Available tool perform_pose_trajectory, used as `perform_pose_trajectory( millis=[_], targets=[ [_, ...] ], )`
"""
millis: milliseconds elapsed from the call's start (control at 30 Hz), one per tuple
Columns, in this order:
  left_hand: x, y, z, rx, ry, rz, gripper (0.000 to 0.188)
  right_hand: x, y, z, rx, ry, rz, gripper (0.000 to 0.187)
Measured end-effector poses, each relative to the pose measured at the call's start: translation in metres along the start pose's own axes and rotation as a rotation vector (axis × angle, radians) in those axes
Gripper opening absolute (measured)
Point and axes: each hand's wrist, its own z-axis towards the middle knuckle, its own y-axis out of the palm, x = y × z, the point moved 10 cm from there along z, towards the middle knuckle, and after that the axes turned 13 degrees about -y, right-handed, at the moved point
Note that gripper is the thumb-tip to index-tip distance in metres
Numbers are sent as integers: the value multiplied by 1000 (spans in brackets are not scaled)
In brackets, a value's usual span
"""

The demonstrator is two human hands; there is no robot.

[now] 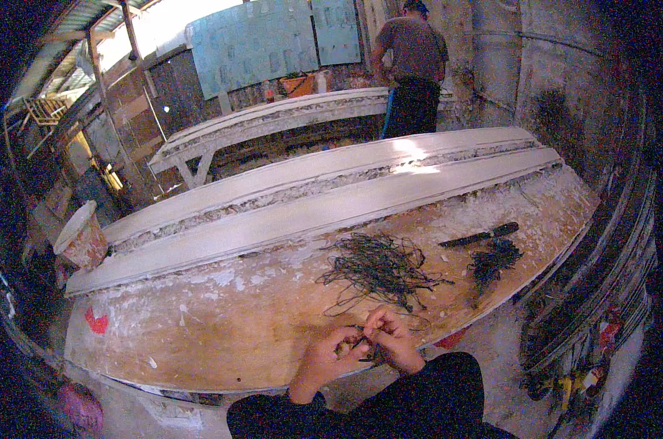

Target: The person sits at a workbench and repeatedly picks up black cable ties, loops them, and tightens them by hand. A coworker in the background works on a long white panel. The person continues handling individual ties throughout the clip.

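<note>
Close together at the near edge of the wooden table, my left hand (330, 358) and my right hand (394, 341) are both closed with fingertips pinched. Between them runs a thin dark strand (362, 341), wire or cord, I cannot tell which. Its ends are too small to make out. Just beyond my hands lies a loose tangle of dark strands (383, 271), spread over the tabletop. To its right is a smaller, tighter bundle of dark strands (495, 259). A knife (481, 235) with a black handle rests behind that bundle.
The worktop (222, 329) is stained with white; two long pale boards (302, 212) cross its far side. A crusted bucket (83, 238) stands at the left end. Another person (416, 51) stands at the back bench (273, 117). Tools (569, 384) lie low at the right.
</note>
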Motion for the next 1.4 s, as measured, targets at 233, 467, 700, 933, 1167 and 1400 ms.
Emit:
perform_pose_trajectory(
  millis=[233, 467, 700, 933, 1167, 1400],
  targets=[
    [-11, 4, 4, 22, -22, 65, 25, -4, 2, 3, 15, 9, -55, 9],
    [-4, -4, 1, 119, 48, 112, 21, -12, 6, 5, -11, -36, -58, 8],
    [-12, -2, 2, 100, -39, 91, 23, -7, 6, 3, -7, 23, -44, 10],
    [-9, -3, 1, 107, -11, 109, 25, -10, 6, 4, 4, -12, -21, 9],
    [-8, -1, 1, 84, -1, 103, 26, -6, 5, 4, -5, 13, -39, 9],
    [11, -2, -3, 57, 158, 66, 27, -7, 4, 2, 0, 3, -67, 9]
  ],
)
